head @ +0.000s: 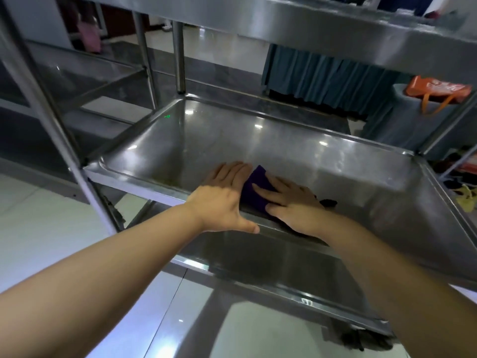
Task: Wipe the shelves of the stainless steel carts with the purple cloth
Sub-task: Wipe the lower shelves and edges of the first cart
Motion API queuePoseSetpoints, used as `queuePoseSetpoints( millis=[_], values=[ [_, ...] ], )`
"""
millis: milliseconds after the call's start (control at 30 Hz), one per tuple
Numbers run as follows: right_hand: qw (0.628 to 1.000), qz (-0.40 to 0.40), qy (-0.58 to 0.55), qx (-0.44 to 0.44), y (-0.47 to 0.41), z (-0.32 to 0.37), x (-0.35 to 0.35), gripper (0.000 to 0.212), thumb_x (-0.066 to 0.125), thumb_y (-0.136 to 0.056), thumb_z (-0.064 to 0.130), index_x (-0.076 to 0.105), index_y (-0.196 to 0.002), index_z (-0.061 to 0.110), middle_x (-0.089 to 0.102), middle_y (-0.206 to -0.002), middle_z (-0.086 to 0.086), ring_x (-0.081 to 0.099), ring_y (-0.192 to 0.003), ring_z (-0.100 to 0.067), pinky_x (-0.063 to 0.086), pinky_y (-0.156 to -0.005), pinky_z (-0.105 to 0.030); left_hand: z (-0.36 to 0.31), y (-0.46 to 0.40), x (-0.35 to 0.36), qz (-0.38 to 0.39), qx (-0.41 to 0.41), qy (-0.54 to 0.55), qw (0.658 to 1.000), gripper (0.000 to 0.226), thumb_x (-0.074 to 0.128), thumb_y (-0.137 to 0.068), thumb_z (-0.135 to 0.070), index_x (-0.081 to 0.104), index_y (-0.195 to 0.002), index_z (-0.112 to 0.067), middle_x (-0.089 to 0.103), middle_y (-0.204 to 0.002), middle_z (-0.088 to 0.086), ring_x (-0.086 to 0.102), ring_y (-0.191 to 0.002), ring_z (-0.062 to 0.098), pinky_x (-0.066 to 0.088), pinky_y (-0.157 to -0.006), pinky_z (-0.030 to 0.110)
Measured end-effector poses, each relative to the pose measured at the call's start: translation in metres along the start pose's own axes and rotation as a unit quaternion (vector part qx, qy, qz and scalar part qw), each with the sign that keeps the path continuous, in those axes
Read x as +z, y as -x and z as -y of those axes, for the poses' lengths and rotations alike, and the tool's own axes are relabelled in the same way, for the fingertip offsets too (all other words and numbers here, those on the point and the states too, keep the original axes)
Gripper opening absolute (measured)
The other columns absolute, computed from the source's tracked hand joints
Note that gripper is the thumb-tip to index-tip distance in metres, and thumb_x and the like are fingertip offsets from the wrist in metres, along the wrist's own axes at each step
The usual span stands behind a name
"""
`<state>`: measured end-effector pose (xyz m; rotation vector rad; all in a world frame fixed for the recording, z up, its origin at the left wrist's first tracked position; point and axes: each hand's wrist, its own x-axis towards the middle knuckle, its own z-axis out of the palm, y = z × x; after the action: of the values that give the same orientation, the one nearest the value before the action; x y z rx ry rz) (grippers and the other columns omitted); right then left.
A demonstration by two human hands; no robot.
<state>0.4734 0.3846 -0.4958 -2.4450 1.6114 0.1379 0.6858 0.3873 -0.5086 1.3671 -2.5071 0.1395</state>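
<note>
Just below the middle of the frame, the purple cloth (pixel 254 188) lies on the middle shelf (pixel 296 148) of the stainless steel cart (pixel 335 27), close to the shelf's near rim. The right hand (pixel 289 202) lies flat on top of it with fingers stretched out straight and pointing toward the frame's left, pressing it down, not gripping it. The left hand (pixel 222 197) reaches in from the lower left, palm down and fingers straight, its fingertips on the shelf just beside the cloth's left edge; whether it touches the cloth cannot be told, and it holds nothing. The cloth looks soft, thin and light, folded into a small pad; it will likely bunch or unfold if pushed from one corner, so the sound hold is a flat palm over its centre with fingers spread across most of its surface, as the right hand has it. The steel is smooth and glossy with reflected lights, so the pad should slide easily and needs downward pressure to stay under the hand. The raised rim and rounded corners probably call for fingertips through the cloth. A lower shelf (pixel 284 264) shows beneath, toward the bottom of the frame.
</note>
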Motion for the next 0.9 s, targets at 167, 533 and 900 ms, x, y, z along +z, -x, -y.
queuePoseSetpoints(
  millis=[167, 533, 900],
  values=[
    [0.996, -0.011, -0.064, 0.059, 0.040, -0.013, -0.001, 0.047, 0.027, -0.100, 0.049, -0.005, -0.127, 0.069, -0.007, -0.158, 0.021, -0.003, -0.146, -0.010, 0.004, -0.118, -0.038, 0.036, 0.022, -0.024, 0.042, -0.023, -0.007, 0.999, 0.125, 0.047, -0.058, -0.089, 0.012, -0.149, -0.011, 0.029, -0.151, 0.010, 0.021, -0.140, 0.026, 0.004, -0.116, 0.034],
    [0.927, -0.051, -0.067, 0.366, 0.019, 0.031, -0.005, 0.055, 0.021, -0.100, 0.041, 0.000, -0.152, 0.038, -0.009, -0.161, -0.003, 0.008, -0.145, -0.034, 0.017, -0.112, -0.048, 0.173, 0.087, -0.046, 0.019, -0.140, -0.035, 0.989, 0.122, 0.034, -0.060, -0.090, 0.027, -0.145, -0.004, 0.041, -0.142, 0.020, 0.039, -0.129, 0.036, 0.033, -0.105, 0.049],
    [0.984, -0.005, -0.001, 0.180, -0.134, 0.214, -0.010, 0.063, 0.031, -0.100, 0.039, -0.005, -0.151, 0.037, -0.015, -0.160, -0.005, -0.002, -0.145, -0.035, 0.009, -0.114, -0.053, 0.186, 0.101, -0.020, -0.110, -0.167, 0.024, 0.980, 0.107, 0.050, -0.063, -0.081, 0.038, -0.135, -0.003, 0.048, -0.124, 0.014, 0.040, -0.117, 0.029, 0.022, -0.106, 0.041]
  ],
)
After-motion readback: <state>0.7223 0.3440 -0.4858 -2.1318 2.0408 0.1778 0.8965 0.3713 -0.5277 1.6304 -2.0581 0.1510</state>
